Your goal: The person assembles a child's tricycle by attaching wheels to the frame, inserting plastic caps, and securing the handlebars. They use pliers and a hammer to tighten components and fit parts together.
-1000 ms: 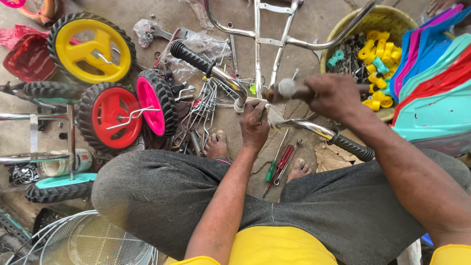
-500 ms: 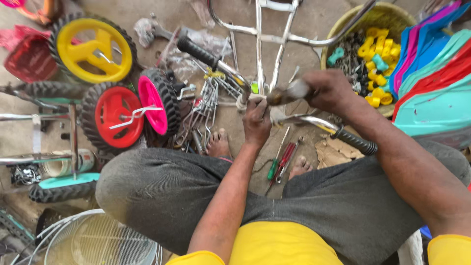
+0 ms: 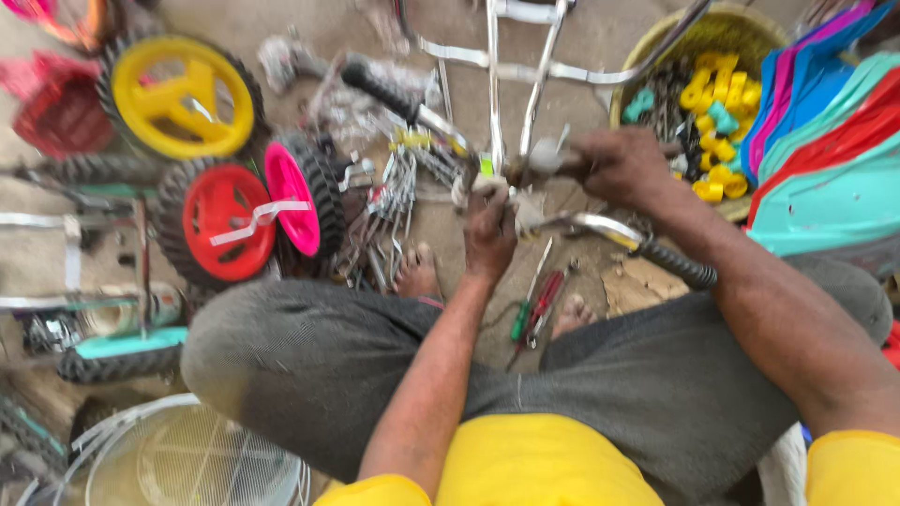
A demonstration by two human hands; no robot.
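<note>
Blurring across the whole head view is softening fine detail, so we are reading small parts only roughly. We are sitting on the ground with knees spread, and the chrome handlebar [image 3: 487,173] is lying across the middle of the view, just beyond our bare feet. Its far black rubber sleeve [image 3: 380,86] is pointing up and left; its near sleeve [image 3: 677,264] is running down and right, partly hidden under our right forearm. Our left hand [image 3: 489,225] is curling closed on the bar's centre, where a scrap of pale wrapping [image 3: 525,214] is covering the joint. Our right hand [image 3: 626,167] is clenching a short pale tool or fitting [image 3: 544,157] whose shape we cannot make out; it is meeting the bar just right of the left hand. Screwdrivers [image 3: 536,305] are lying on the ground between our feet. Small wheels, yellow [image 3: 183,98], red [image 3: 217,223] and pink [image 3: 292,199], are standing to the left. A basket [image 3: 741,28] of yellow and teal plastic pieces is sitting at upper right, partly cut off by stacked coloured panels [image 3: 825,150].
</note>
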